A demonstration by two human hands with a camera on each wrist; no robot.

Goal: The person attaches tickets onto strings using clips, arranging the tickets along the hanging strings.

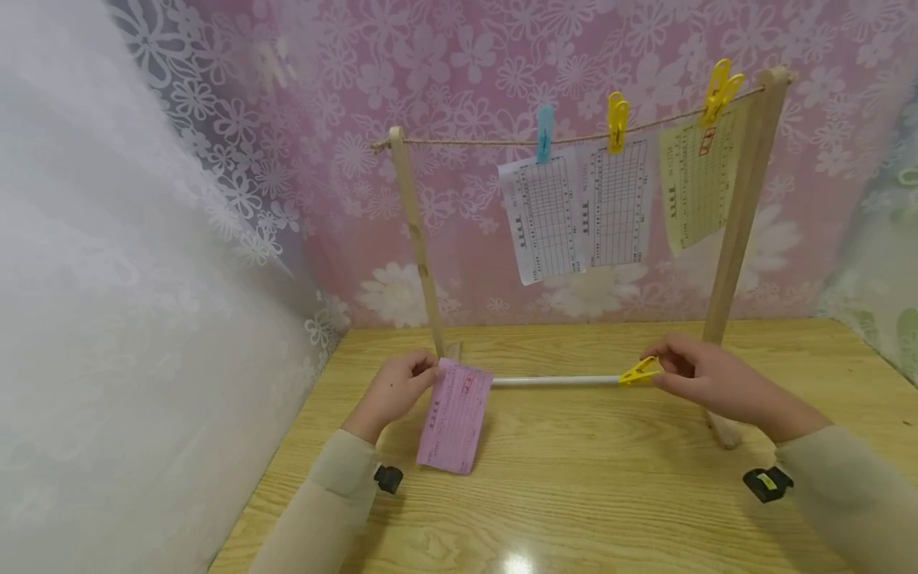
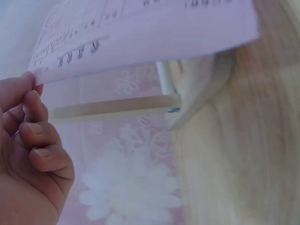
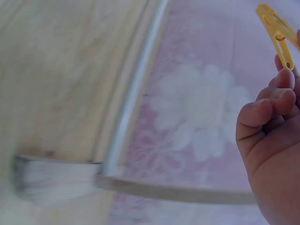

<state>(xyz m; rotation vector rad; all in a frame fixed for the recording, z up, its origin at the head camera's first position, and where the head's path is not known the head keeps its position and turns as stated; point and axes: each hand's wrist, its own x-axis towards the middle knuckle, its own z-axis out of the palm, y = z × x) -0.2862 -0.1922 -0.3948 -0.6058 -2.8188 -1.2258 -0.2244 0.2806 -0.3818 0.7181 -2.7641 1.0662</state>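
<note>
Between thumb and forefinger, my left hand [image 1: 394, 392] pinches a pink printed slip [image 1: 456, 418] by its upper left corner. The slip hangs down in front of the rack's left post and shows rows of print and a red stamp. My right hand [image 1: 706, 379] holds a yellow clothespin [image 1: 638, 371] by its handle ends, nose pointing left. In the right wrist view the clothespin [image 3: 276, 35] sits at the fingertips, with no paper in it. The left wrist view shows the slip [image 2: 140, 37] stretching from the fingertips across the top.
A wooden rack with a left post [image 1: 416, 239] and right post [image 1: 742, 207] carries a twine line [image 1: 466, 143]. Two white slips [image 1: 548, 215] and a yellow slip [image 1: 699, 175] hang from it by blue and yellow clothespins. A white rod [image 1: 552, 381] joins the posts low down.
</note>
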